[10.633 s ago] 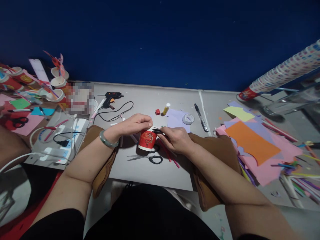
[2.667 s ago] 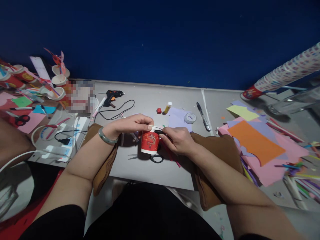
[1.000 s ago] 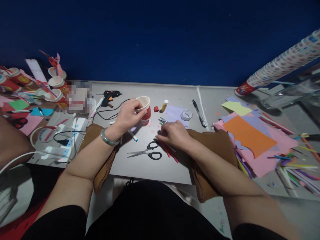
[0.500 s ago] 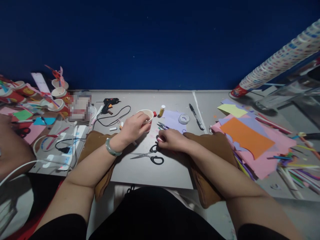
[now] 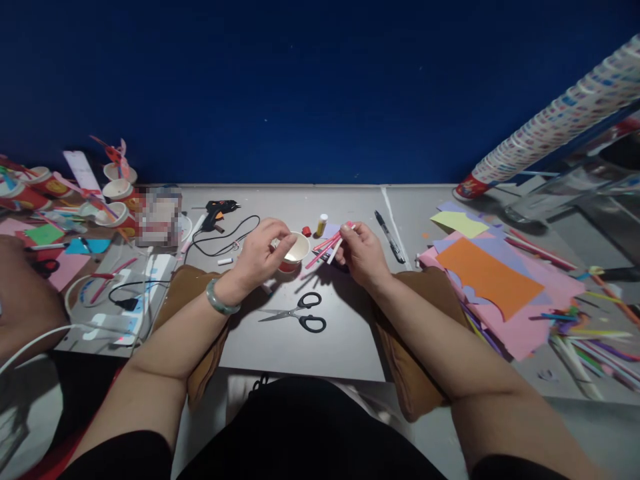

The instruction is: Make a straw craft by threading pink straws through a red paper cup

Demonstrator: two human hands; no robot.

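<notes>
Several pink and white sticks (image 5: 329,249) are jutting from the pinching right hand (image 5: 365,257); the half-open left hand (image 5: 260,255) is arching by a red paper cup (image 5: 299,250) between the two, contact unclear, with black-handled scissors (image 5: 292,312) lying nearer the person.

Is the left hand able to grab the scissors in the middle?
Probably yes: the left hand looks open and free by the cup, and the scissors lie on the table with nothing on top of them.
</notes>
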